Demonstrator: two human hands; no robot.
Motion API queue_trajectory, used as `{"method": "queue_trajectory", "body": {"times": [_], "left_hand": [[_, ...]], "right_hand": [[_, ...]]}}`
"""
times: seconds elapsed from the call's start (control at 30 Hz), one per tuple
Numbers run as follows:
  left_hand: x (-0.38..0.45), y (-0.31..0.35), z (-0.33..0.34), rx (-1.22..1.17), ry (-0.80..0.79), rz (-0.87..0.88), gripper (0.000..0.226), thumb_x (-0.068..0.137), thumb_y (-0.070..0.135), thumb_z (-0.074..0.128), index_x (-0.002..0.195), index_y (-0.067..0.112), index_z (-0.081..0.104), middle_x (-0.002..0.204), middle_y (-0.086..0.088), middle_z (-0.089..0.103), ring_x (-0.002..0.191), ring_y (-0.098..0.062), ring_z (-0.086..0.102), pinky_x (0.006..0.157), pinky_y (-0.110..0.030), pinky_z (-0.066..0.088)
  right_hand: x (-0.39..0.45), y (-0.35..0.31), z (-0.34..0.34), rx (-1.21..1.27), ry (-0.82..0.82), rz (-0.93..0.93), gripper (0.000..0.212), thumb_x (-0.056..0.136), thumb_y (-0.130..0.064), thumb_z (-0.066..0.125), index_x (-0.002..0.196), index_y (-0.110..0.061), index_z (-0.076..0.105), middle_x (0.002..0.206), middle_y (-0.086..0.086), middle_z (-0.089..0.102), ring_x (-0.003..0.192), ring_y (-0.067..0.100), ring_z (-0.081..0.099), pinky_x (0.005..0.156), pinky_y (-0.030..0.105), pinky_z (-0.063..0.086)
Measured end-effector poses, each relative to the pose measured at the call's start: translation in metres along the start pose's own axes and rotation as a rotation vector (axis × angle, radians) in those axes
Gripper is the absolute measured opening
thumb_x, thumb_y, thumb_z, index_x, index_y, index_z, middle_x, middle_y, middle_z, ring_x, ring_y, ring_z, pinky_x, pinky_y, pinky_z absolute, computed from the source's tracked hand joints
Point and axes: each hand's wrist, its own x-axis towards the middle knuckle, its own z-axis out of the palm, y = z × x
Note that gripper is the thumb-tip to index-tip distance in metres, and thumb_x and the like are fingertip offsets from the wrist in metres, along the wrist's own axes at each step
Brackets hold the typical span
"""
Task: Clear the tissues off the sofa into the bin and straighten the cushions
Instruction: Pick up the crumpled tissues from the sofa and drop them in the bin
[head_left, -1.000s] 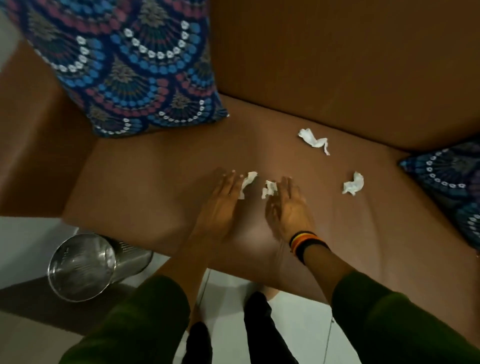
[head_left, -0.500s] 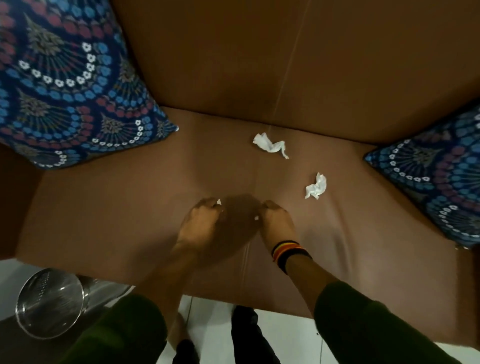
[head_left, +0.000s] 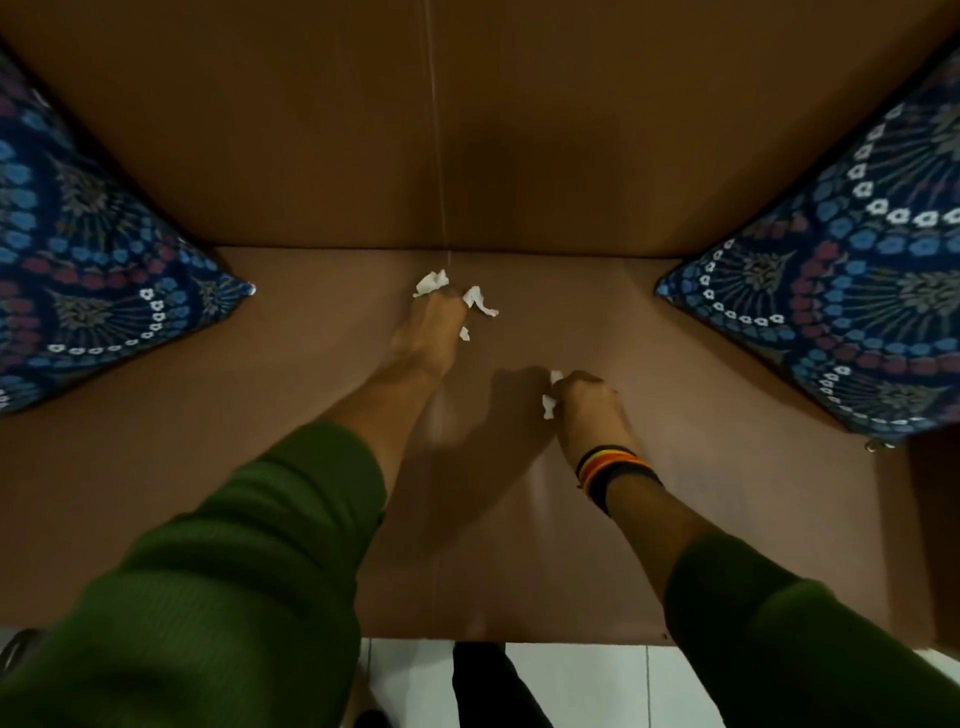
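My left hand (head_left: 431, 332) reaches far back on the brown sofa seat (head_left: 260, 467), its fingers closed on crumpled white tissues (head_left: 431, 283); more tissue (head_left: 480, 301) sticks out at its right side. Nearer and to the right, my right hand (head_left: 587, 405) is a fist on the seat with white tissue (head_left: 550, 395) showing at its left edge. A blue patterned cushion (head_left: 88, 280) leans in the left corner, and a matching cushion (head_left: 841, 291) leans in the right corner.
The sofa backrest (head_left: 467, 130) rises right behind the left hand. White floor tiles (head_left: 571, 680) and my dark trouser legs show below the seat's front edge. A sliver of the metal bin (head_left: 15, 649) is at the bottom left edge.
Both hands closed on the two near tissues, then moved on: the left reached back to the far tissue, the right went to the one on the right. The view shifted right; the bin slid almost out of frame.
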Motion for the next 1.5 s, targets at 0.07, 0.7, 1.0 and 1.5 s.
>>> {"method": "queue_trajectory", "body": {"times": [0.07, 0.7, 1.0, 1.5], "left_hand": [[-0.004, -0.004, -0.001, -0.121, 0.049, -0.068, 0.024, 0.101, 0.0, 0.052, 0.123, -0.002, 0.061, 0.125, -0.021, 0.064, 0.111, -0.035, 0.069, 0.089, -0.044, 0.057], [-0.336, -0.253, -0.031, -0.162, 0.158, -0.495, 0.025, 0.081, 0.008, 0.073, 0.098, 0.025, 0.081, 0.113, 0.002, 0.07, 0.104, -0.017, 0.068, 0.08, -0.02, 0.049], [-0.483, -0.407, 0.023, -0.462, 0.322, -0.815, 0.035, 0.097, -0.001, 0.053, 0.12, 0.011, 0.076, 0.129, -0.013, 0.07, 0.115, -0.031, 0.068, 0.103, -0.042, 0.054], [-0.507, -0.538, 0.116, -0.667, 0.286, -0.935, 0.045, 0.105, 0.018, 0.049, 0.15, 0.024, 0.047, 0.14, -0.015, 0.062, 0.127, -0.035, 0.062, 0.107, -0.052, 0.053]], "right_hand": [[-0.015, -0.006, 0.004, 0.043, -0.034, 0.029, 0.024, 0.099, -0.019, 0.055, 0.107, -0.003, 0.07, 0.111, 0.01, 0.071, 0.109, 0.03, 0.068, 0.095, 0.03, 0.052], [-0.139, -0.276, 0.101, 0.167, -0.186, -0.31, 0.015, 0.088, -0.011, 0.065, 0.082, -0.014, 0.078, 0.087, 0.008, 0.075, 0.081, 0.025, 0.069, 0.076, 0.032, 0.055], [-0.22, -0.429, 0.263, 0.28, -0.35, -0.303, 0.026, 0.09, -0.003, 0.06, 0.1, -0.017, 0.08, 0.104, 0.01, 0.078, 0.091, 0.028, 0.075, 0.092, 0.039, 0.06], [-0.232, -0.536, 0.43, 0.014, -0.612, -0.348, 0.057, 0.096, -0.005, 0.052, 0.15, -0.02, 0.043, 0.146, 0.017, 0.053, 0.133, 0.038, 0.052, 0.111, 0.047, 0.046]]}}
